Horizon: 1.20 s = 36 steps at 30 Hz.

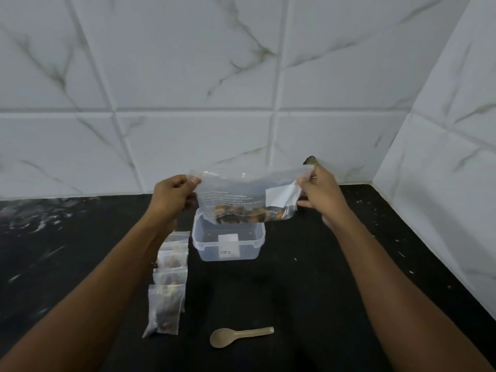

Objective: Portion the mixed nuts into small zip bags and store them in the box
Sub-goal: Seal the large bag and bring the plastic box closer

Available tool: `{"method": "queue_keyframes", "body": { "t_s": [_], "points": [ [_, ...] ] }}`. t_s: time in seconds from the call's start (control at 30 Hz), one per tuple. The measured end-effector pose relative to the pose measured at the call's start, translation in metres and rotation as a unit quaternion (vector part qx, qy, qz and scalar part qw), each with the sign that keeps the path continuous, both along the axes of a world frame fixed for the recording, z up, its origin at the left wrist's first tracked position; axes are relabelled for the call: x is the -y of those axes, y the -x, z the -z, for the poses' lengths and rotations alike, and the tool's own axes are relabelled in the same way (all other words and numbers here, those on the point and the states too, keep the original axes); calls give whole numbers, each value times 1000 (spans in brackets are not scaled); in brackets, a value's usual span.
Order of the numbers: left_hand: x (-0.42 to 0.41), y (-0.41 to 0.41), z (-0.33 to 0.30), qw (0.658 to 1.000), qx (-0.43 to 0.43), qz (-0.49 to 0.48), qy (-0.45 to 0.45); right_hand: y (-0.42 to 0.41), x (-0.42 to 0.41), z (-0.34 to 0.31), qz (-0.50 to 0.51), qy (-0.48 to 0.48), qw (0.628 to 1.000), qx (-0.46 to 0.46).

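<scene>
A: Where's the big bag relative to the box?

B: The large clear zip bag of mixed nuts (248, 196) hangs in the air directly over the rear half of the open clear plastic box with a white label (228, 244). Bag's long axis runs left-right, mouth edge up, nuts settled along the bottom, just above the box rim.

A: Grip?

B: Left hand (173, 194) pinches the top left corner, right hand (319, 196) pinches the top right corner. Fingers of both are curled onto the film. Both about equally near; each owns its own end. Can't tell whether the zip is sealed.

A: Small bags?

B: Row of small clear zip bags holding nuts (169, 280) lies on the black speckled surface (295, 291), just left of the box, overlapping and running toward the camera. Partly hidden under the left forearm. None visible in the box, which looks empty apart from its label.

A: So portioning looks done?

B: My read: largely done, storing not started. Big bag probably gets set aside or closed first.

A: Obstructions?

B: The hanging bag itself covers the box opening. Beige wooden spoon (240, 336) lies near the front, bowl left, well apart from the box. White marble-pattern tiled wall (241, 76) close behind, corner on the right.
</scene>
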State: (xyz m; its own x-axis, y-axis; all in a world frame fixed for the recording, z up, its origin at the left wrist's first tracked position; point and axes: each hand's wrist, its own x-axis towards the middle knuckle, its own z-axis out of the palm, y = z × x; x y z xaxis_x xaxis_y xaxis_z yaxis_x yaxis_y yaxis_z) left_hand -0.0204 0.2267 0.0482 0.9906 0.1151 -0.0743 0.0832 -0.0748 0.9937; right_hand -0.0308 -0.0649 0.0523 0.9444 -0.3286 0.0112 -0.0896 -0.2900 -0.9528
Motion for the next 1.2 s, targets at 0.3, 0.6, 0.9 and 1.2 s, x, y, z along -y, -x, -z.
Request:
{"method": "queue_keyframes", "body": {
  "t_s": [0.3, 0.6, 0.9, 1.2],
  "points": [
    [-39, -26, 53, 999, -50, -15, 14, -34, -40, 52, 13, -6, 999, -33],
    [-34, -35, 87, 995, -52, 27, -77, -40, -50, 90, -10, -10, 997, -73],
    [-27, -51, 96, 990, -17, 27, -137, -57, -58, 98, -24, 70, 997, -10],
    [-31, -53, 110, 988, 28, -11, -149, -53, -59, 121, -71, 264, 962, 5]
  ]
}}
